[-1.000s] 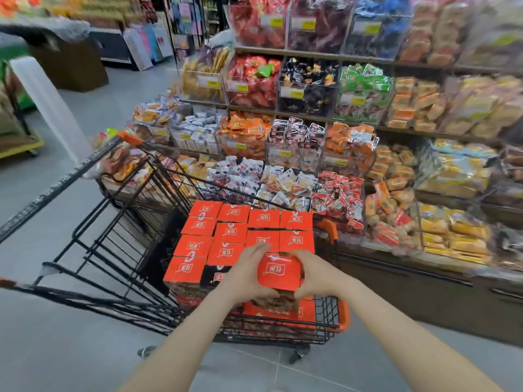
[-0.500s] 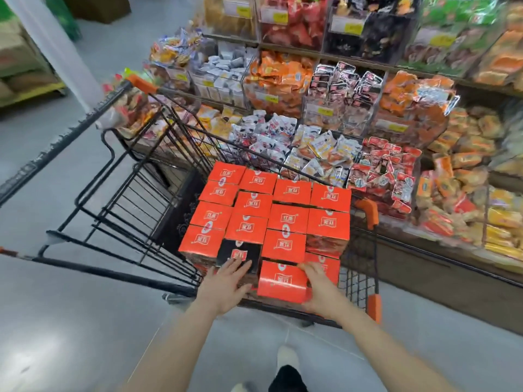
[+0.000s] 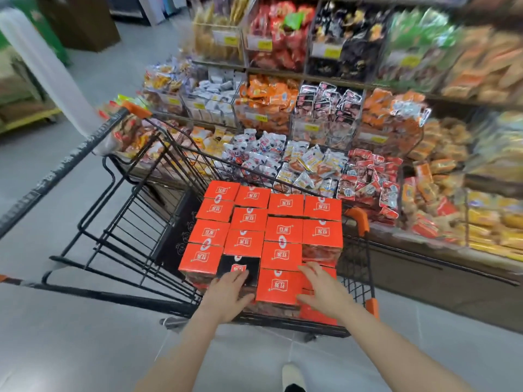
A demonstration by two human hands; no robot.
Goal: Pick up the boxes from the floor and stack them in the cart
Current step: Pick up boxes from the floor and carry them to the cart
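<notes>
- Two sets of fingers, both spread and nearly straight, flank the nearest orange box [image 3: 278, 284]: the left hand [image 3: 226, 292] lies flat by its left edge, the right hand [image 3: 321, 291] flat against its right side; neither curls round it.
- That box sits in the near row of the stacked boxes [image 3: 266, 230] inside the cart [image 3: 355, 281], beside a black-topped box [image 3: 239, 267].
- Judged step: seating the box just placed; next, the hands likely need to lift clear and go back down to the floor for another.
- The box's printed top faces up; its long axis seems to run left to right, though barely.
</notes>
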